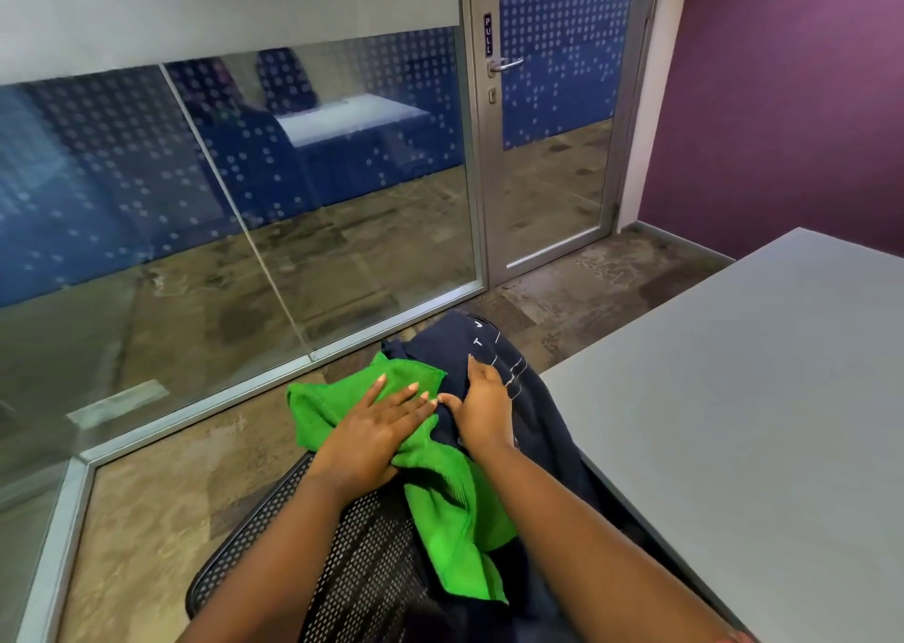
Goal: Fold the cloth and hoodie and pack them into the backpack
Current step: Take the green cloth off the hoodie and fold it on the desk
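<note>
Left hand [374,427] is lying flat, fingers straight, on the green cloth [440,486], which is trailing lengthwise toward the camera over a mesh chair [352,569]. Right hand [482,405] is gripping the navy hoodie [533,427] beside the table [734,398] edge.

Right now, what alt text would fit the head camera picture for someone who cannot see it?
A person's left hand presses flat on a green cloth while the right hand grips a dark navy hoodie, both heaped on a black mesh chair beside a grey table.
</note>
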`<state>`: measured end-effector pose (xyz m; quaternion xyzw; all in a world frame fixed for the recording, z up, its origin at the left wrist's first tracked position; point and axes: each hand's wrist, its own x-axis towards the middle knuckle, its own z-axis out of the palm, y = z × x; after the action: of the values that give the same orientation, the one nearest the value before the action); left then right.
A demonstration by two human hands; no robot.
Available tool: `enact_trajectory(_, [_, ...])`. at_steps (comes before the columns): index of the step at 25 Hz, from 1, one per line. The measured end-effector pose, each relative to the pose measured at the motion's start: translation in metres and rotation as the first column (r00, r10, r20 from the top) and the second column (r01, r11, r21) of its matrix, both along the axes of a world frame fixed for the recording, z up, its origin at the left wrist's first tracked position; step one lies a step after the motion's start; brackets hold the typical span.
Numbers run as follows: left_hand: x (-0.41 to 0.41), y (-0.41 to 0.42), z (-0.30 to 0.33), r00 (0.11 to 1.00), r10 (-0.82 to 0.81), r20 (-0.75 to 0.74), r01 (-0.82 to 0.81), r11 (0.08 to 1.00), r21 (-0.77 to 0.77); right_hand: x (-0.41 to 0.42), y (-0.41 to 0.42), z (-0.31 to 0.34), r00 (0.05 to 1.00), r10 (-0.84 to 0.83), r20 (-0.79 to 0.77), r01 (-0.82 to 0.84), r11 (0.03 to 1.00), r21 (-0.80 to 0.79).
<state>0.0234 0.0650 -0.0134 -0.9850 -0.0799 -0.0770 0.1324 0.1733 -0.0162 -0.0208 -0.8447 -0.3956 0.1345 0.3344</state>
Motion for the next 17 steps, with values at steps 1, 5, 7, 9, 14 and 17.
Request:
enact_trajectory(1, [0.0,0.0,-0.001,1.0,0.005,-0.013,-0.005,1.0,-0.004,-0.002,0.002,-0.002,0.999,-0.042,-0.008,0.042,0.999,0.015])
enact_trajectory(5, [-0.001,-0.004,-0.002,0.997,0.035,-0.065,-0.035,0.999,-0.003,-0.002,0.001,-0.003,0.976,-0.153,-0.155,0.176,0.973,0.149])
enact_trajectory(7, [0.0,-0.007,0.0,0.996,0.065,-0.066,-0.064,0.998,0.01,-0.002,0.0,0.001,0.97,-0.184,-0.156,0.214,0.955,0.205])
enact_trajectory(9, [0.002,-0.009,0.001,0.993,0.107,-0.04,-0.106,0.994,0.034,-0.008,-0.003,0.008,0.966,-0.211,-0.148,0.248,0.92,0.304])
enact_trajectory(14, [0.007,-0.018,0.001,0.975,0.183,0.127,-0.19,0.98,0.049,-0.02,-0.022,0.019,0.984,-0.159,-0.076,0.174,0.794,0.583])
enact_trajectory(17, [0.017,-0.022,0.01,0.957,0.184,0.223,-0.195,0.981,0.027,-0.019,-0.036,0.028,0.996,-0.041,-0.084,0.085,0.778,0.623])
